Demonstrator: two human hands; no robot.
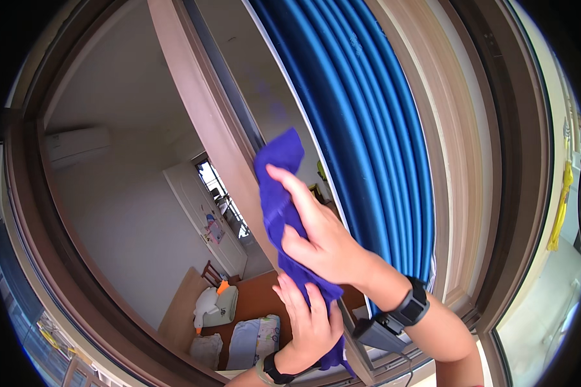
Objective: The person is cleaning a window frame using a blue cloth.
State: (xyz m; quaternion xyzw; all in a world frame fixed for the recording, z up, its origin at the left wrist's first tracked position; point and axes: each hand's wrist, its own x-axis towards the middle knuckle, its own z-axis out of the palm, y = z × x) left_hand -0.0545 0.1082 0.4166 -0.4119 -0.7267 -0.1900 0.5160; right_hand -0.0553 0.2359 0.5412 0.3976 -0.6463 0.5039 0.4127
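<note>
A purple cloth [278, 193] lies along the upright stile [222, 130] of a sliding window, bunched lengthwise. My right hand [319, 237] grips its middle and presses it against the stile, thumb and fingers around the folds. Lower down, my left hand [310, 321] rests on the cloth's lower part with its fingers spread upward; whether it grips or only presses is unclear. The tail of the cloth [336, 358] hangs below the left palm. Both wrists wear black bands, and a dark device is strapped at the right one.
A blue curtain [363, 145] hangs behind the glass to the right. Through the window are a bed with a plush goose [206, 307] and folded bedding [254, 341], a white door [206, 208] and an air conditioner [77, 145]. Brown window frame [508, 145] surrounds the opening.
</note>
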